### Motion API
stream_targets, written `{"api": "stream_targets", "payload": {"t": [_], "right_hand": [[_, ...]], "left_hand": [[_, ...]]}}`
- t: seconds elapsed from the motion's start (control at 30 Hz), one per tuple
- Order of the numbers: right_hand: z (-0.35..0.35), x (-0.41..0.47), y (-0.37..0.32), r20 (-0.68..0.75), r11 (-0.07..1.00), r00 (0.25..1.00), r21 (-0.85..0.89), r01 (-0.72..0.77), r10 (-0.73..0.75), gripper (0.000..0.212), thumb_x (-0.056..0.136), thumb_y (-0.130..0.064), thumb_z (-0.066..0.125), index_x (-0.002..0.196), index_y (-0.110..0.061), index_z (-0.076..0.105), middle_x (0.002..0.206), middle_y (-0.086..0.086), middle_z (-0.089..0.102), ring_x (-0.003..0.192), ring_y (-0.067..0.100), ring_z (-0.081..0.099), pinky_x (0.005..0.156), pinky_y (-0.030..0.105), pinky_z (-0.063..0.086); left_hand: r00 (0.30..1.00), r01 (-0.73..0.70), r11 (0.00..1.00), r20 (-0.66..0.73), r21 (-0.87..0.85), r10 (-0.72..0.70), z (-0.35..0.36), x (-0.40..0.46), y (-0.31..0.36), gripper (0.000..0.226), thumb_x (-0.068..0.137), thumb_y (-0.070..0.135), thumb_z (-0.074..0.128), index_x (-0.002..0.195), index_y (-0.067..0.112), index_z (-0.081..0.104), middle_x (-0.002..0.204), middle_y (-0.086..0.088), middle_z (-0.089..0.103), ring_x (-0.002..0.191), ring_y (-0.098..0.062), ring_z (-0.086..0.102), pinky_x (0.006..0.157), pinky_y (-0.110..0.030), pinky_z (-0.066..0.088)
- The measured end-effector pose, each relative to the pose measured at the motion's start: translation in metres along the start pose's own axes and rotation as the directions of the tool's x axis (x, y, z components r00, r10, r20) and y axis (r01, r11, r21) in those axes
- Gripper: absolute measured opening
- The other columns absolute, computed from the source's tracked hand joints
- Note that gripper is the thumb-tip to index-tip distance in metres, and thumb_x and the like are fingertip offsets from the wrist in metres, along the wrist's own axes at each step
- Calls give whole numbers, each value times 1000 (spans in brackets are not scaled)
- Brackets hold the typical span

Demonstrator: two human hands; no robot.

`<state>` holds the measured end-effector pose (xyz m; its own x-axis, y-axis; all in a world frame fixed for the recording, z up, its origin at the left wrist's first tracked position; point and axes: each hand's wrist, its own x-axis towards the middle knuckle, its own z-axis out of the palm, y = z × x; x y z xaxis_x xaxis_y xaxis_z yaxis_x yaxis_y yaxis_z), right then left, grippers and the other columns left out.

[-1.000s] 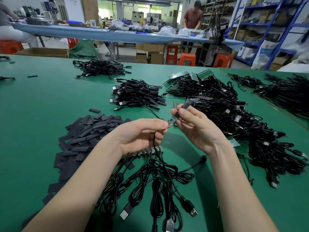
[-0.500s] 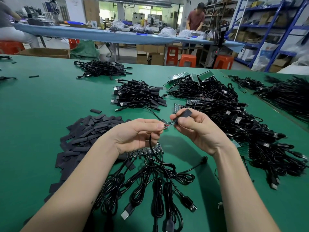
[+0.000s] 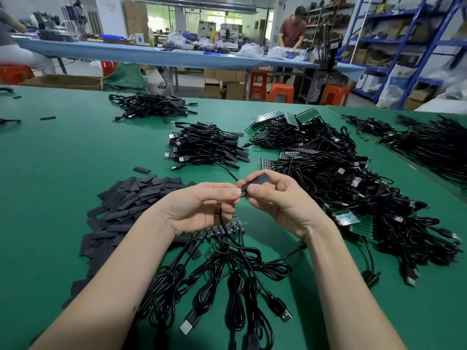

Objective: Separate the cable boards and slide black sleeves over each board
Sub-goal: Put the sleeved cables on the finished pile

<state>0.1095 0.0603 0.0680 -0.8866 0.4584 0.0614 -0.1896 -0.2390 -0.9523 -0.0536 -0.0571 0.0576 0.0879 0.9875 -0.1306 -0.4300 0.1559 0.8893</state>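
Bottom centre: fan of coiled black USB cables (image 3: pixel 214 286) lying on the green counter (image 3: pixel 63 173), their leads running up to a strip of joined boards (image 3: pixel 222 229) just under the hands. Centre frame, both hands raised above the counter and touching at the fingertips. Left hand (image 3: pixel 202 208) pinches the end of one board between thumb and forefinger, its cable (image 3: pixel 222 221) dropping from under the palm to the cable fan. Right hand (image 3: pixel 278 198) grips a black sleeve (image 3: pixel 257 179) between thumb and fingers, sleeve mouth butted up to the left fingertips; only a sliver of board (image 3: pixel 242 194) shows between the two hands, so how far it sits inside the sleeve can't be told. Centre left: loose heap of flat black sleeves (image 3: pixel 126 205) on the counter, one stray piece (image 3: pixel 141 169) just above it. Right of the hands: big tangle of cables with green board panels (image 3: pixel 353 188), reaching to the right edge. Above centre: smaller pile of sleeved cables (image 3: pixel 207 147); another pile (image 3: pixel 154 107) upper left of it. Far right: more cable bundles (image 3: pixel 434 142). Top of frame: long blue table (image 3: pixel 151 53) with bags, orange stools (image 3: pixel 280 93) below it, a person (image 3: pixel 292 30) standing behind it, blue shelving (image 3: pixel 404 46) upper right.
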Motion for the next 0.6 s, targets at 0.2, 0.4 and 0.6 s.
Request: {"api": "stream_targets", "payload": {"t": [0.2,0.4,0.6], "right_hand": [[-10,1,-9,-73,993,995,-105,56,-64,17,70,-7,78,87,-10,76,87,11,75,75,14,70,71,19,57],[-16,1,-5,-190,988,980,125,85,-60,18,72,-7,76,89,-10,74,90,10,76,76,12,72,69,14,56],[-18,2,-3,-223,984,974,165,71,-33,9,70,-11,78,77,-15,80,89,8,76,75,10,73,68,13,56]], "left_hand": [[953,-105,985,-270,139,139,7,9,-1,24,71,18,84,92,13,73,76,1,69,62,-6,59,61,-18,53],[772,-343,699,-236,627,590,16,16,-3,11,79,9,83,89,9,76,80,-10,78,69,-18,74,69,-21,57],[707,-345,521,-149,781,691,21,13,-5,9,83,8,81,92,8,80,81,-4,78,72,-19,75,74,-25,60]]}}
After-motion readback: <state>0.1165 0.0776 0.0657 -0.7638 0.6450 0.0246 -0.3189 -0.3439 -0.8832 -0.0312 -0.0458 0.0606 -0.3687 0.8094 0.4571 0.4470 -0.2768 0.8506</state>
